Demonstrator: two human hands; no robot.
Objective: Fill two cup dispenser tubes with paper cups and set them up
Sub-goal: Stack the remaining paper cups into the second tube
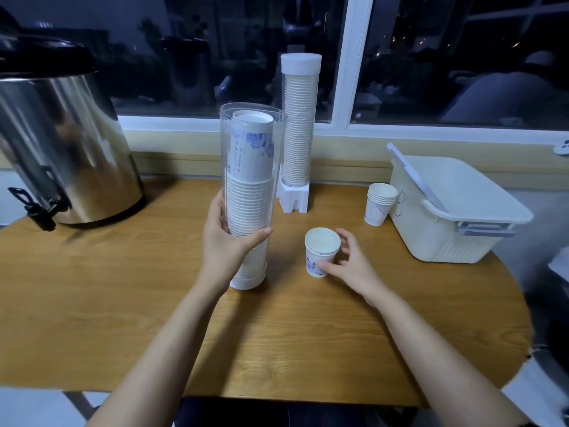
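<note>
My left hand (229, 241) is clamped on the near tube (251, 143): thumb across the front, fingers wrapped round the far left side, about a third of the way up. The tube stands upright on the table (123, 288), white end down and top open. A stack of cups (248, 208) fills it nearly to the brim, bottoms up, and the top one shows blue print.

My right hand (348, 263) is at the lone cup (321, 252), which stands mouth up on the table just right of the tube. My thumb lies on its lower wall. My fingers are spread and curved just behind the rim, and I cannot tell whether they touch it or whether I have a grip.

The second tube (300, 124) stands upright behind, near the window (348, 87). It is packed with cups, has a white cap on top and sits in a white base (294, 198). A short stack (380, 203) of cups, mouths up, stands to the right, just beside a white bin (455, 241). A steel urn (61, 143) with a black tap sits at the table's far left.
</note>
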